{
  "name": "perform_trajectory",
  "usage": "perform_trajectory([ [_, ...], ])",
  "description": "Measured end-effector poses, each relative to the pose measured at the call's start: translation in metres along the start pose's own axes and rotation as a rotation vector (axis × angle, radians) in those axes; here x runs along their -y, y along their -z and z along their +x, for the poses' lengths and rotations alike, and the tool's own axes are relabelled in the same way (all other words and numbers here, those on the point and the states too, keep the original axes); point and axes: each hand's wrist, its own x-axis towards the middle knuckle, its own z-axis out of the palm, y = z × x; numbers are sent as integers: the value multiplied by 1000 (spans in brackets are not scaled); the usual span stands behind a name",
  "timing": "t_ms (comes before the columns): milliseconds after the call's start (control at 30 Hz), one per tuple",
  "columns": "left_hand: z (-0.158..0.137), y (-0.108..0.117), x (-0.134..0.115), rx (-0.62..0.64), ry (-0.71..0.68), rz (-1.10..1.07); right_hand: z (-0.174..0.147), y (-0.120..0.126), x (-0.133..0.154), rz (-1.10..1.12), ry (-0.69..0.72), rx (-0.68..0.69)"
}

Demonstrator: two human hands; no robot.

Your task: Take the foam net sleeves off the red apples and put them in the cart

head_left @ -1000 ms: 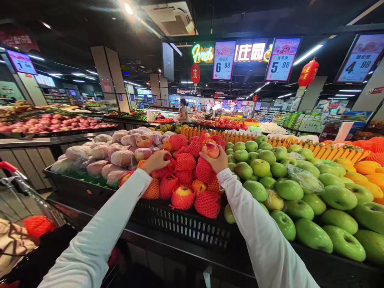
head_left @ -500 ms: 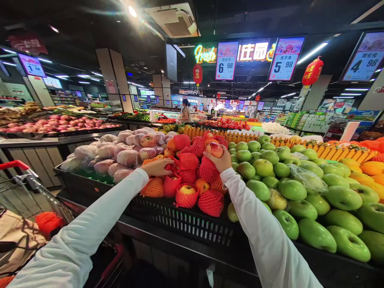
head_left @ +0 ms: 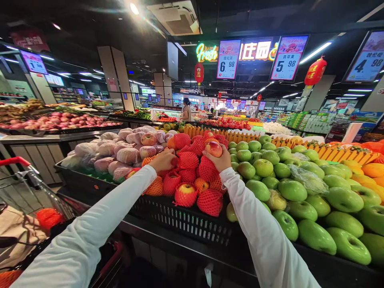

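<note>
Right hand [head_left: 222,161] grips an apple [head_left: 214,149], open air above — left hand [head_left: 163,161], grip unclear, among netted apples [head_left: 188,160] behind crate rim [head_left: 180,207]

Half a second ago my left hand [head_left: 163,162] was flat, with its fingers stretched out toward the netted fruit [head_left: 172,183]. Now it has come up and to the right, its knuckles stick up more, and its fingers are bent down. Since a second ago, the low part of my left sleeve [head_left: 75,244] has swung out to the left. My view has turned a bit left too. So more of the cart [head_left: 15,161] shows now, and the last price sign [head_left: 367,58] on the right has slid closer to the edge.
</note>
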Motion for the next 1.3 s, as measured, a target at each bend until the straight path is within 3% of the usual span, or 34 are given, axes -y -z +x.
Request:
perform_trajectory([
  [167, 0, -9, -10, -63, 11, -222, -3, -2, 3, 10, 5, -34],
  [333, 9, -21, -5, -187, 275, -594, -3, -1, 4, 10, 4, -26],
  [433, 14, -25, -1, -237, 339, -752, -1, -1, 2, -7, 4, -10],
  [667, 15, -31, 3, -109, 266, -869, 0, -2, -2, 15, 22, -14],
  [867, 14, -29, 17, 1, 236, -1107, 0, -1, -2, 18, 13, -11],
  [933, 15, -28, 18, -6, 217, -1051, 0, -1, -1, 16, 15, -18],
  [1200, 13, -25, -3, -131, 272, -438, -1, -2, -1, -4, 5, -19],
  [1300, 12, -23, -11, -109, 223, -364, -1, -2, -1, 1, 16, -13],
])
